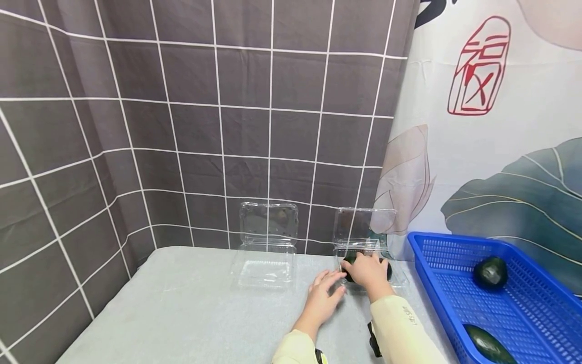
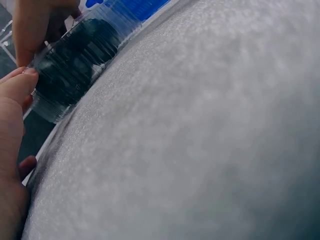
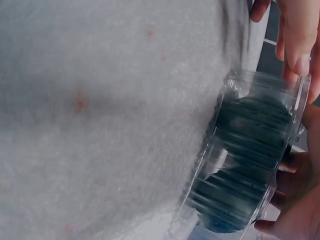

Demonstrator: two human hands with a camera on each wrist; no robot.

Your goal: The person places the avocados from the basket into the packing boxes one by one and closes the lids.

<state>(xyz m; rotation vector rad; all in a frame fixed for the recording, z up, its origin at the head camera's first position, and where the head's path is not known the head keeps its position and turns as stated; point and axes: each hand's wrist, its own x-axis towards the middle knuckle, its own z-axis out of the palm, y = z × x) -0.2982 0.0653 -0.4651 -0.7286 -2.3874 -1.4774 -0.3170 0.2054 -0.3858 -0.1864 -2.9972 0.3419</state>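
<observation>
A clear plastic clamshell box stands at the back right of the table, its lid tipped back upright. Two dark green avocados lie side by side in it, seen through the ribbed wall. From above, my right hand reaches into the box and grips an avocado, its fingers partly hidden behind the rim in the right wrist view. At the box's front left corner, my left hand holds the rim with thumb and fingertips.
Another clear clamshell box stands to the left, lid raised against the grey checked curtain. On the right, a blue plastic basket holds one avocado near its back and another avocado at the front.
</observation>
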